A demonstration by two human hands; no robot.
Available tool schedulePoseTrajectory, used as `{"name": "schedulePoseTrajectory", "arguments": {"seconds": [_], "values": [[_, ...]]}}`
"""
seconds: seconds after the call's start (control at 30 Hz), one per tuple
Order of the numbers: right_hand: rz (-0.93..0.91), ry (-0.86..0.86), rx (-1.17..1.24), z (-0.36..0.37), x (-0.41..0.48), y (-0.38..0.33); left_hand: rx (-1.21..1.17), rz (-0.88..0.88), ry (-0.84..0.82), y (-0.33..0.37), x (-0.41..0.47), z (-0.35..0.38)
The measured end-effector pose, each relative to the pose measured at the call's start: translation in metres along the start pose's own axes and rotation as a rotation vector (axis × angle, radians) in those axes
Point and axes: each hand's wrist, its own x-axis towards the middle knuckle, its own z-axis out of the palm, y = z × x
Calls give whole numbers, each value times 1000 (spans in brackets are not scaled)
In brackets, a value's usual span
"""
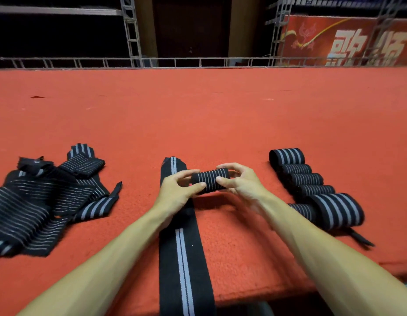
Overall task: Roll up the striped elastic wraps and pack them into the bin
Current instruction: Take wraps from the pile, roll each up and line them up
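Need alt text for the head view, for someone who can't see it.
The left hand and right hand grip a small rolled striped wrap over a flat strip that runs toward the person, on a red carpeted surface. Loose unrolled wraps are heaped at the left; a row of finished rolls lies at the right.

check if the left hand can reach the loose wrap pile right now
Probably, but not freely: bare mat lies between the left hand and the loose pile, yet it grips the roll.

One head-worn camera looks forward and down across the red platform from its near edge, close in.
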Motion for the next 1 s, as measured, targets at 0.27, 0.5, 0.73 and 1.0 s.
{"name": "schedulePoseTrajectory", "arguments": {"seconds": [0.27,0.5,0.73,1.0], "values": [[-230,-17,-1044,-110,-18,-27,-39,-68,-189,6,8,88],[-277,268,-1075,-169,-25,-22,3,-137,-370,0,12,137],[-273,269,-1073,-166,-30,-15,279,52,-496,-2,20,137],[-345,156,-1213,-119,-35,-20,449,92,-436,16,2,88]]}}
